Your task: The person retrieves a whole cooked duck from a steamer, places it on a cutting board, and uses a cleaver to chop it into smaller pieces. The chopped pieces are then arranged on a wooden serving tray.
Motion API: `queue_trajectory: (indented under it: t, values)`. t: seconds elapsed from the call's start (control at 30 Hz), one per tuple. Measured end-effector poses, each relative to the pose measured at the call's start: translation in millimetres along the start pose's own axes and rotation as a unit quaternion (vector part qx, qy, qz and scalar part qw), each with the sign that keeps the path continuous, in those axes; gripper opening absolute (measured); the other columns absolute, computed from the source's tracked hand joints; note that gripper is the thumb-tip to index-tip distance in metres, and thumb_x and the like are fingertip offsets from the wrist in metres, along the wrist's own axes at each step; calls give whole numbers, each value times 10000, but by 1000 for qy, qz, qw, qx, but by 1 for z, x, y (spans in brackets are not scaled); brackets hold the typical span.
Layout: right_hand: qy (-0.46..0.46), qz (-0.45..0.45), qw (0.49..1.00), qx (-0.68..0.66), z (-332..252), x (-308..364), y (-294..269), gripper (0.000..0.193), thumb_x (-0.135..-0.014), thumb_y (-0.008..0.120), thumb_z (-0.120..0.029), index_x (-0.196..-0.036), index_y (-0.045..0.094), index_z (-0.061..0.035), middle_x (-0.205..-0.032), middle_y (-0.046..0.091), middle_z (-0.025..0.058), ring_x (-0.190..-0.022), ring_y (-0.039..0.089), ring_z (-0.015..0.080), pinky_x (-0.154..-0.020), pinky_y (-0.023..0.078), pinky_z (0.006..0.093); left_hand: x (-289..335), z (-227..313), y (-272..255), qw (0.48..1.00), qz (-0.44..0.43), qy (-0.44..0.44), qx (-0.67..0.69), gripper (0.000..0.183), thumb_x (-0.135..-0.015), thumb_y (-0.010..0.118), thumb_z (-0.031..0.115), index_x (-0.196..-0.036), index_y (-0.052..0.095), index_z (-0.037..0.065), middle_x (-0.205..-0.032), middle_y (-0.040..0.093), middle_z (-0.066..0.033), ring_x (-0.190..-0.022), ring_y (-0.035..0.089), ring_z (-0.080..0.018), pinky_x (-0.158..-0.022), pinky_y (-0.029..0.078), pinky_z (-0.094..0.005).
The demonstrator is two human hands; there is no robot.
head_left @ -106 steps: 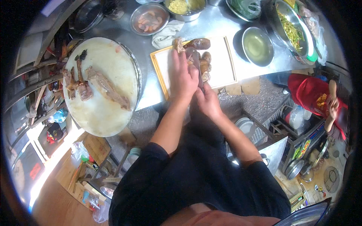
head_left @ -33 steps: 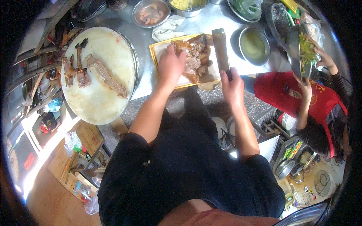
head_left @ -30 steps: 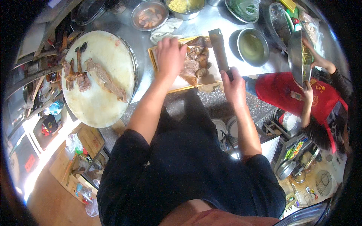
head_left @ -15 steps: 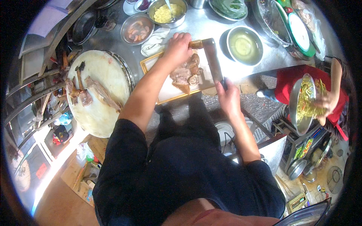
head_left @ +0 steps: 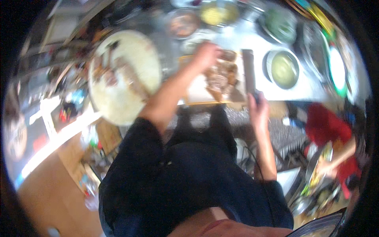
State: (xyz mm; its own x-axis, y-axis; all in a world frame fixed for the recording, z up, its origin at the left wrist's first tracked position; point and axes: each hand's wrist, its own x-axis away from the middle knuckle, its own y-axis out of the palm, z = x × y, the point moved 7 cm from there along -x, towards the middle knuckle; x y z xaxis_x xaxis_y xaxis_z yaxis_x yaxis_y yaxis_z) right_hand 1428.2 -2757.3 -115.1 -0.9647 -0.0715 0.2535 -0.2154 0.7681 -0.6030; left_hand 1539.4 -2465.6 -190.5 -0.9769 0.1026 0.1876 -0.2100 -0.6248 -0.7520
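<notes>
My right hand [head_left: 258, 108] is closed round the handle of a cleaver [head_left: 248, 71], whose broad dark blade stands beside the tray. My left hand [head_left: 208, 55] is over the far side of the tray, right next to a brown piece of meat [head_left: 227, 55]. Motion blurs its fingers, so their grip cannot be made out. Chopped cooked meat [head_left: 219, 81] lies heaped on the white tray [head_left: 194, 94] with a yellowish rim. To the left, a round chopping block [head_left: 145, 53] bears bony meat pieces [head_left: 132, 78].
Beyond the tray stand a bowl of yellow food [head_left: 215, 15], a bowl with pinkish pieces [head_left: 183, 23] and a cloth [head_left: 193, 42]. A metal bowl of pale liquid [head_left: 283, 69] is at right. A co-worker in red [head_left: 325, 124] handles a bowl at lower right.
The view has swung, shifting the table to the right and blurring everything. The cleaver has come away from the meat to the tray's right side. The co-worker's bowl sits lower in view.
</notes>
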Motion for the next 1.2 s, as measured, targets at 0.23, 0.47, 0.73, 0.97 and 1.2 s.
queue_trajectory:
  t: [0.23, 0.47, 0.73, 0.97, 1.2]
  values:
    - [7, -65, 994, -85, -11, -2, 8, 277, -1108, 648, -133, -1308, 670, 57, -1120, 763, 132, -984, 645, 148, -888, 555, 335, 135, 41, -93, 944, 324, -14, -60, 296, -955, 759, 244, -1149, 729, 23, -1172, 709, -178, -1175, 629, -388, -1045, 498, -520]
    - [-15, -87, 995, -50, -100, 12, 42, 337, -1095, 674, -198, -1326, 658, 47, -1140, 749, 175, -1033, 689, 220, -950, 561, 399, 273, -97, -184, 872, 336, -330, -134, 441, -955, 690, 140, -1360, 572, 13, -1320, 599, -270, -1216, 553, -486, -1069, 474, -563]
    - [-67, -103, 989, -86, -216, 61, 132, 245, -1041, 733, -189, -1153, 693, 25, -883, 708, 99, -794, 637, 156, -706, 532, 345, 326, -164, -218, 934, 182, -301, 67, 531, -942, 638, 47, -1462, 557, -18, -1383, 657, -273, -1252, 655, -417, -1081, 522, -471]
    - [-206, -129, 970, -10, -305, 130, 187, 264, -1058, 734, -241, -1062, 663, 13, -750, 665, 137, -660, 572, 214, -631, 492, 371, 385, -230, -239, 940, -120, -187, 258, 510, -873, 738, 84, -1369, 653, 1, -1208, 738, -136, -1108, 698, -273, -970, 558, -350]
    - [-350, -169, 917, 88, -353, 149, 255, 195, -1057, 692, -193, -1045, 576, -37, -776, 698, 271, -729, 697, 515, -618, 541, 571, 428, -168, -232, 947, 246, -95, -185, 390, -920, 763, 186, -1301, 693, 142, -1283, 656, -118, -1276, 587, -347, -1045, 486, -547]
